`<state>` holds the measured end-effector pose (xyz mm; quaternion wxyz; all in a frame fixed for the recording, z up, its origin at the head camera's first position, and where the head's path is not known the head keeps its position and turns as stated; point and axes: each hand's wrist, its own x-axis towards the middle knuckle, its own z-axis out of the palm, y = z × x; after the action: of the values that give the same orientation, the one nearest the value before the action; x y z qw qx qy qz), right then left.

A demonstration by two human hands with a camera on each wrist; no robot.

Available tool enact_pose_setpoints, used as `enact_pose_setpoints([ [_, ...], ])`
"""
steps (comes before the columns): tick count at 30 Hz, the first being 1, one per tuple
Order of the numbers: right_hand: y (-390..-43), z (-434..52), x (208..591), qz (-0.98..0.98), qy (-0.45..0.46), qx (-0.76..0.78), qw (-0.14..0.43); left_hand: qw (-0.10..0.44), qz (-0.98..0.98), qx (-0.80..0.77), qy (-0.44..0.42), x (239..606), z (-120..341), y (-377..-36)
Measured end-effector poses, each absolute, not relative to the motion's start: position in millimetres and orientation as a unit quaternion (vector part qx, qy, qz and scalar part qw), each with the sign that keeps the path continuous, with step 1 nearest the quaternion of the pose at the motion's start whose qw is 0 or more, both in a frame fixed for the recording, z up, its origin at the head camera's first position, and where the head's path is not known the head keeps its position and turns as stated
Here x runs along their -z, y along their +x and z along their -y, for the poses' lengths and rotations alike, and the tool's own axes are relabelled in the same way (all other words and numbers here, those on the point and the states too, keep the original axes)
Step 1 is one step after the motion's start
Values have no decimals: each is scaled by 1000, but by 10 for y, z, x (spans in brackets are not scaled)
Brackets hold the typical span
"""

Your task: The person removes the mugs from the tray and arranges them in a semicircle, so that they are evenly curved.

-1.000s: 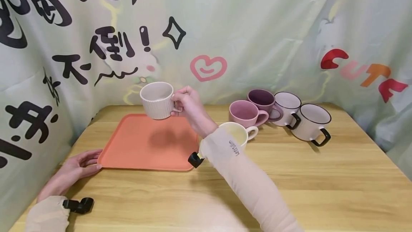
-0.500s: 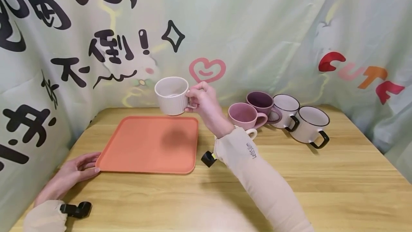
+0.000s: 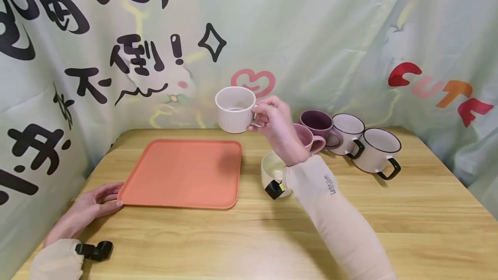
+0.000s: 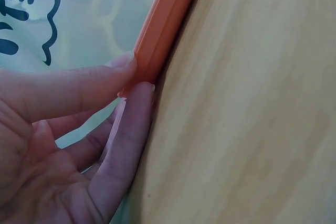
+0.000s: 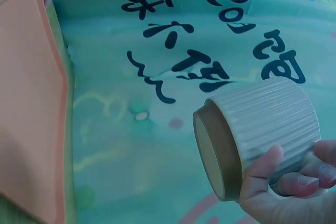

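I sit at a wooden table [image 3: 389,224] with a pale cloth wall [image 3: 311,33] hung behind it, full of big black writing, a pink heart and bright letters. On the left, my left hand [image 3: 87,208] lies flat on the table with its fingers straight, and the fingertips [image 4: 137,85] touch the near left corner of the orange tray [image 3: 183,172]. The tray lies flat on the wood. To the right of it stands a cream mug [image 3: 272,172], just below my right wrist. My right hand [image 3: 276,122] is up in the air, past the tray's far right corner. Its fingers are curled round the handle of the white ribbed mug [image 3: 235,109], so I hold it tight. The mug is upright and sits just left of my hand, touching nothing else. Farther right, a pink mug [image 3: 309,135], a purple mug [image 3: 317,121] and two white mugs with black handles [image 3: 365,141] stand close together near the wall.
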<state>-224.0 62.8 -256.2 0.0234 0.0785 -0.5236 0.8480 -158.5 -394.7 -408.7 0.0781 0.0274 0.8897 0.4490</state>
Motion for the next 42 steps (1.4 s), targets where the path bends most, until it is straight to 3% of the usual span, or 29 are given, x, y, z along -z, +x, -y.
enact_pose_setpoints([
  [42, -2013, -1657, 2746, 547, 42, -832, 85, 82, -880, -467, 18, 4104, 3938, -1567],
])
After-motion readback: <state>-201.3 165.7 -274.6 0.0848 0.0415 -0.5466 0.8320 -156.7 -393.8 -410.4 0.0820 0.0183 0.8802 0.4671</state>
